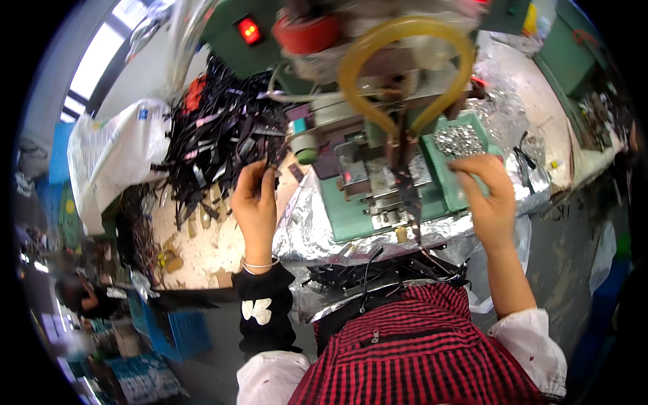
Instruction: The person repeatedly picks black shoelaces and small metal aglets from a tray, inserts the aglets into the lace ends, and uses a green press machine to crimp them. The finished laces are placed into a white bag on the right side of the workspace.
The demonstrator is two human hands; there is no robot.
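My left hand [255, 202] is at the front edge of a heap of black strips [226, 128], its thumb and fingertips drawn together. Dark material shows at the fingertips, but I cannot tell a held piece from the heap behind. Beside the green tray [442, 177], my right hand [491, 199] has thumb and index finger nearly meeting; anything between them is too small to make out. Small shiny metal parts [457, 140] lie in that tray. Between my hands stands a green bench press [344, 223], with a dark strip [409, 196] hanging at its middle.
A yellow hose [405, 25] loops above the press. Crinkled foil [304, 229] covers the bench front. More black strips [385, 271] lie across my lap, by a red-and-black checked apron [405, 337]. A white bag [121, 148] stands left; a blue crate [179, 334] is below.
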